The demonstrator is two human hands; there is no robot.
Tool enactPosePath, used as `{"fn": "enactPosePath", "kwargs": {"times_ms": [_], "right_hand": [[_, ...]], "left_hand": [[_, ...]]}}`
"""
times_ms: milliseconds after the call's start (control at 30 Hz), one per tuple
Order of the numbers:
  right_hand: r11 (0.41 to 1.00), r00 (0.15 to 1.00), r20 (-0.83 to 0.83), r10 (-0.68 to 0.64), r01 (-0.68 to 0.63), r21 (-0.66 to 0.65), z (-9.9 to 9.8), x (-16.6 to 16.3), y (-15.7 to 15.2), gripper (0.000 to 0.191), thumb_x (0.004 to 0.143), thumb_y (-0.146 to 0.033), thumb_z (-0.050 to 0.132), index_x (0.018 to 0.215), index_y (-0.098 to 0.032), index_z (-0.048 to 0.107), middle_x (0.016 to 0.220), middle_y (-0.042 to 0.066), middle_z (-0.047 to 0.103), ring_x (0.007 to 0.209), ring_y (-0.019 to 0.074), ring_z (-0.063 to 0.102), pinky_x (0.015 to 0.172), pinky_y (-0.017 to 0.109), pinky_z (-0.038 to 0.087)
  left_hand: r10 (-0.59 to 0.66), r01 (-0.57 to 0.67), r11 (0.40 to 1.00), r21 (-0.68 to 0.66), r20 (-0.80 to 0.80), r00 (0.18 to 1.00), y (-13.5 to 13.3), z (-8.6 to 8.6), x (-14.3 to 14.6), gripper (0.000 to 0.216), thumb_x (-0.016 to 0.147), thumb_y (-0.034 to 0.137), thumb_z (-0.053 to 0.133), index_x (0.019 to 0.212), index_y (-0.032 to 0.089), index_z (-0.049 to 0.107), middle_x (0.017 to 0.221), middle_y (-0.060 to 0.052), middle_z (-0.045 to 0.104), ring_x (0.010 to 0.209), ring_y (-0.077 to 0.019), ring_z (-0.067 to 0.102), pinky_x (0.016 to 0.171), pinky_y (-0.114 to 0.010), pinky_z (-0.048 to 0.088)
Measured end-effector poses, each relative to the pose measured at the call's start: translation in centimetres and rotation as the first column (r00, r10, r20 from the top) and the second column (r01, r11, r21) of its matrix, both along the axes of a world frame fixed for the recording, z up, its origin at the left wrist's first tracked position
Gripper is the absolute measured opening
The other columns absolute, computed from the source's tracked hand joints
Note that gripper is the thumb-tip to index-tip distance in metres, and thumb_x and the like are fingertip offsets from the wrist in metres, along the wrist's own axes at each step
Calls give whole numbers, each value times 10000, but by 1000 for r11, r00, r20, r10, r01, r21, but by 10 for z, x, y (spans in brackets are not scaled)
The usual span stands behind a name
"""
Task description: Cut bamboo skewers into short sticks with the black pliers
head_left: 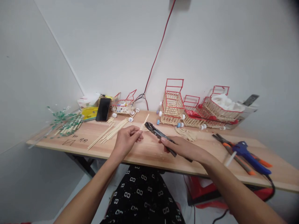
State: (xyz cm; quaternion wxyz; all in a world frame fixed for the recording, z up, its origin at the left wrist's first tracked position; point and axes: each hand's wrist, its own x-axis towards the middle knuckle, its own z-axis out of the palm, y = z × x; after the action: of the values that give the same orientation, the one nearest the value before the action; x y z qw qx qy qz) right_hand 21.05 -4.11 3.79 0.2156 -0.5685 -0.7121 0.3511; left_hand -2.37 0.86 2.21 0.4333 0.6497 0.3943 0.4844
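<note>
A wooden table stands against a plain pale wall.

Left hand: one thin wooden stick, pinched between thumb and fingers, far end rising above them. Right hand: black pliers, gripped by the handles, head just beside the stick; contact unclear. Desk: beneath both hands. Left of the left hand: loose sticks; farther off, dark phone, yellow packet, green-marked wrapped bundles. Beyond the right hand: red-trimmed miniature carts. Right of the right hand: blue glue gun, orange-handled tool.
</note>
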Motion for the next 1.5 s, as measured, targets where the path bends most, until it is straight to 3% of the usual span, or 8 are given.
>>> {"fn": "enactPosePath", "kwargs": {"times_ms": [200, 433, 633, 867, 967, 1167, 1333, 1500], "right_hand": [[1000, 999, -43, 8, -9, -27, 1, -7, 6, 612, 840, -708, 420, 814, -166, 702, 734, 80, 691, 574, 163, 572, 516, 275, 399], [999, 988, -156, 5, -10, -35, -2, -17, 12, 607, 787, -733, 485, 799, -159, 680, 579, 45, 621, 493, 137, 518, 457, 256, 376], [988, 1000, 4, 25, -24, -153, 3, -22, 14, 717, 806, -784, 356, 926, -135, 636, 655, 51, 618, 523, 123, 527, 474, 237, 400], [989, 994, 102, 37, -22, -145, 7, -27, 13, 752, 812, -795, 298, 945, -132, 627, 681, 56, 619, 522, 126, 540, 479, 241, 409], [993, 991, 131, 32, -16, -120, 11, -32, 9, 751, 822, -788, 281, 918, -129, 627, 674, 55, 618, 512, 124, 543, 476, 240, 404], [1000, 973, 229, 15, -11, -19, 10, -39, 4, 741, 852, -760, 255, 850, -132, 649, 636, 60, 616, 509, 128, 522, 484, 248, 359], [997, 948, 318, -23, -1, 75, -6, -43, 8, 723, 875, -732, 245, 740, -142, 641, 616, 70, 615, 518, 142, 502, 502, 265, 319], [995, 913, 407, 9, -49, 88, -26, -46, 20, 746, 884, -725, 198, 647, -152, 612, 599, 78, 614, 540, 154, 499, 529, 273, 303]], "left_hand": [[21, -17, 998, 53, -66, 998, -2, -4, -1, 155, 803, 275, 612, 716, 148, 631, 611, -20, 658, 544, -121, 596, 543, -219, 471], [79, -25, 974, 226, -233, 969, -4, -14, -4, 188, 847, 269, 570, 701, 169, 635, 620, -5, 665, 559, -118, 598, 576, -216, 451], [129, -35, 957, 287, -315, 940, -8, -10, -4, 188, 851, 210, 542, 688, 164, 625, 608, 12, 647, 565, -111, 577, 591, -212, 421], [228, -33, 919, 393, -461, 857, -12, -8, -5, 197, 880, 185, 517, 701, 161, 595, 653, -2, 652, 617, -126, 584, 633, -229, 391], [290, -41, 906, 420, -547, 785, -14, -10, -5, 165, 902, 195, 497, 783, 158, 606, 708, -24, 671, 648, -148, 604, 646, -246, 396], [403, -23, 881, 473, -722, 563, -19, -15, -3, 208, 950, 222, 415, 891, 151, 601, 781, -73, 676, 751, -211, 628, 657, -289, 407], [434, -5, 876, 483, -784, 444, -21, -24, -2, 229, 949, 181, 370, 884, 156, 589, 769, -86, 656, 744, -229, 626, 643, -305, 428], [373, 8, 919, 394, -875, 308, -22, -30, -3, 238, 903, 78, 353, 932, 131, 583, 778, -113, 650, 763, -249, 641, 643, -318, 454]]}}
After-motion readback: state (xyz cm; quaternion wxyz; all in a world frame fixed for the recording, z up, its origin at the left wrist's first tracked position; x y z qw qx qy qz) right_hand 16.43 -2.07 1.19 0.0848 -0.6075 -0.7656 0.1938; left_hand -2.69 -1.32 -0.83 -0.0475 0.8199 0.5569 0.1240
